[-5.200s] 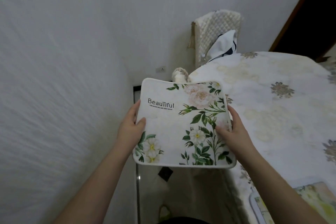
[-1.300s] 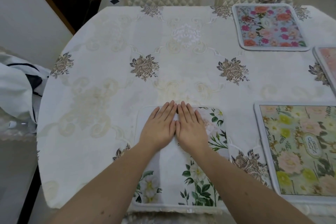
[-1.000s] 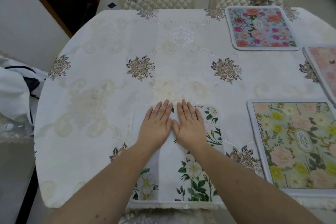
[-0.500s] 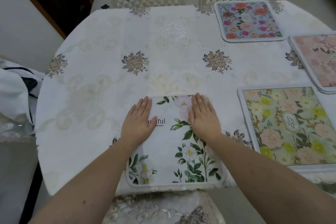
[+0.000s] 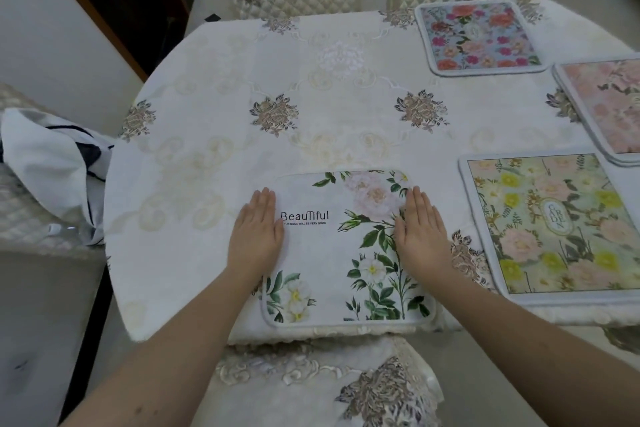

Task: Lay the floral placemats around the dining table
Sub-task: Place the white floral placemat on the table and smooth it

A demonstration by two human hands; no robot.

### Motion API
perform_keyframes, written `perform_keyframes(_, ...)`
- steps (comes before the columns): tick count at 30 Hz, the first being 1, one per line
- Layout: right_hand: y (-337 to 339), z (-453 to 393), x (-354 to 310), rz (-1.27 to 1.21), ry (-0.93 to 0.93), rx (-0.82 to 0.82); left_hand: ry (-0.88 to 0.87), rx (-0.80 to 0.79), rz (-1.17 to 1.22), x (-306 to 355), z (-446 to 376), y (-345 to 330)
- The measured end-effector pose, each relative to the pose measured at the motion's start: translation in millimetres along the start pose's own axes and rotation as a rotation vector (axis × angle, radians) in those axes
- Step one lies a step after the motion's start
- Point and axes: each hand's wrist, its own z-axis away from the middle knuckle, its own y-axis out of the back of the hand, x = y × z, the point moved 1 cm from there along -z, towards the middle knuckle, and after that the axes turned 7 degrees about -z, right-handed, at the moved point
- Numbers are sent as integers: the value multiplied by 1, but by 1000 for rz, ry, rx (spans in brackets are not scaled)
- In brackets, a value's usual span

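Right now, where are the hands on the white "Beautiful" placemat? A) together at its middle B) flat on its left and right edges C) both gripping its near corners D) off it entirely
B: left hand and right hand lie flat, fingers straight, on opposite side edges of the white placemat.

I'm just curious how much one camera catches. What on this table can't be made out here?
- Pink placemat, head view: its right part is cut off by the frame edge.
- White placemat: both side edges are covered by the left hand and right hand; the small line under "Beautiful" is too tiny to read surely.
- Dining table: its right end runs out of frame.
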Motion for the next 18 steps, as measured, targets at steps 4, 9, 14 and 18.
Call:
perform_keyframes(4, -23, 14, -61, -138, 143, -38, -185, 2, 103, 61, 14, -4)
perform_keyframes(9, -52, 30, -76, -4, 249, -105, -252, -70, 38, 90, 40, -30)
perform_keyframes(14, -53, 29, -77, 53, 236, -109, -261, -50, 10, 89, 39, -32)
perform_keyframes(18, -54, 30, -74, 45, 228, -116, -263, -65, 6, 87, 39, -32)
